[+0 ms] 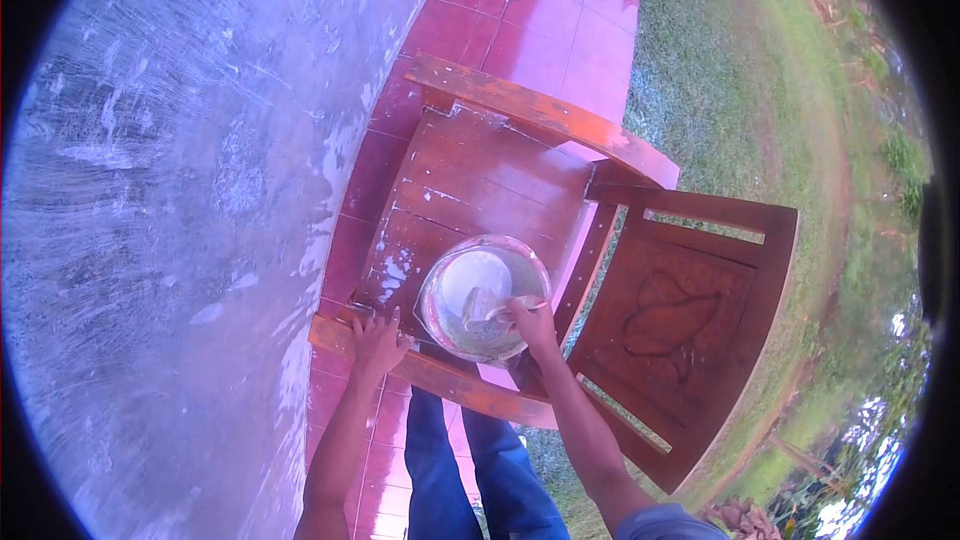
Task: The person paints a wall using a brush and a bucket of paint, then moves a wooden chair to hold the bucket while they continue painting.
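Observation:
My right hand (530, 320) is closed around a paintbrush (484, 308), its broad, whitish end dipped into the bucket; the paint coating hides its detail. The round, pale bucket (430, 310) stands on the wooden chair's seat (470, 175) and holds white paint (470, 273). To the left of the bucket, my left hand (378, 343) lies with fingers spread on the near armrest (440, 380). White splashes mark the seat beside the bucket.
A rough wall (200, 190) with patchy white paint rises on the left. The chair's carved backrest (685, 315) stands at the right. Red tiles (540, 0) cover the floor, with grass (740, 90) beyond. My legs (500, 480) are close to the near armrest.

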`<move>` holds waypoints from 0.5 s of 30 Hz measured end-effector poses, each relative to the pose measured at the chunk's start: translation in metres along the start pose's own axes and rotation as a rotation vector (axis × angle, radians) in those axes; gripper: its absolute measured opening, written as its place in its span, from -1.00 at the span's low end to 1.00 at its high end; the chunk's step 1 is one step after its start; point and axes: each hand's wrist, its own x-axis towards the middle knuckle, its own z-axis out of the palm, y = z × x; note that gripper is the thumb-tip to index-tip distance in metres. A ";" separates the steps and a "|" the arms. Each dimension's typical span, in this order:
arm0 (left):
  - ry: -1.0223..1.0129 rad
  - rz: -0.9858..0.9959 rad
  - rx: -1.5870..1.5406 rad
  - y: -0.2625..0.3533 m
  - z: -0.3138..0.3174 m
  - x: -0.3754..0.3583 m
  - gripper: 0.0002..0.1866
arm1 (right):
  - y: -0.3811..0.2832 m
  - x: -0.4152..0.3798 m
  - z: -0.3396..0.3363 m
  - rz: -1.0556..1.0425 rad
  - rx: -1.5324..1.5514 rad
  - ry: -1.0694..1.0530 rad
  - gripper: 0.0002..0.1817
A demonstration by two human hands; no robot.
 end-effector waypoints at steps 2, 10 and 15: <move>0.025 0.009 0.017 0.001 0.002 -0.009 -0.24 | 0.008 0.003 -0.003 -0.015 -0.028 0.027 -0.81; 0.100 0.037 0.111 0.028 -0.005 -0.066 -0.27 | 0.014 -0.002 -0.011 0.030 0.152 -0.057 -0.75; 0.080 -0.115 0.107 0.045 0.007 -0.076 -0.18 | 0.000 -0.012 -0.006 0.084 0.287 -0.003 -0.73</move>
